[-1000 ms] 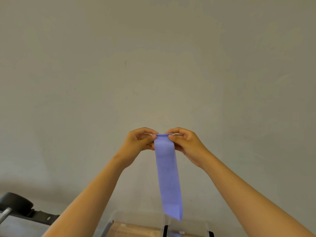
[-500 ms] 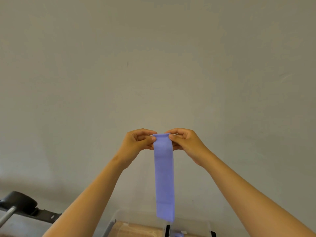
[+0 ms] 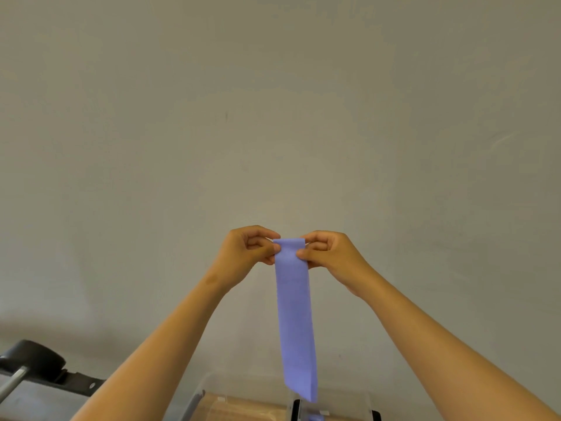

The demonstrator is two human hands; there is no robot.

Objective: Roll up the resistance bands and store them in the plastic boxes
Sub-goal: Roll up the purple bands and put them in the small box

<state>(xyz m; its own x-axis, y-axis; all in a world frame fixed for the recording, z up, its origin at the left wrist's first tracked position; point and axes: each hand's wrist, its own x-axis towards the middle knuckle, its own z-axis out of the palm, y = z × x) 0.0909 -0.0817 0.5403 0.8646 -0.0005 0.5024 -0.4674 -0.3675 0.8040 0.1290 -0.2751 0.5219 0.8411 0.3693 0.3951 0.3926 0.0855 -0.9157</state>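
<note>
Plastic boxes (image 3: 249, 390) below; wall (image 3: 273, 117) behind (open air between)

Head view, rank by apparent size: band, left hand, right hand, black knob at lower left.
1. band
2. left hand and right hand: they look alike, so no ranking between them
3. black knob, somewhat smaller

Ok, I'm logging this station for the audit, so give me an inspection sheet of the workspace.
Surface: a strip of light wood at the bottom edge, seen through the boxes.
Job's things: purple resistance band hangs flat and unrolled above the clear plastic boxes.
Clutter: nothing seen.
Hands: left hand and right hand each pinch a top corner of the band.
Cables: nothing seen.
Surroundings: plain grey wall; black padded equipment with a metal bar, lower left.
</note>
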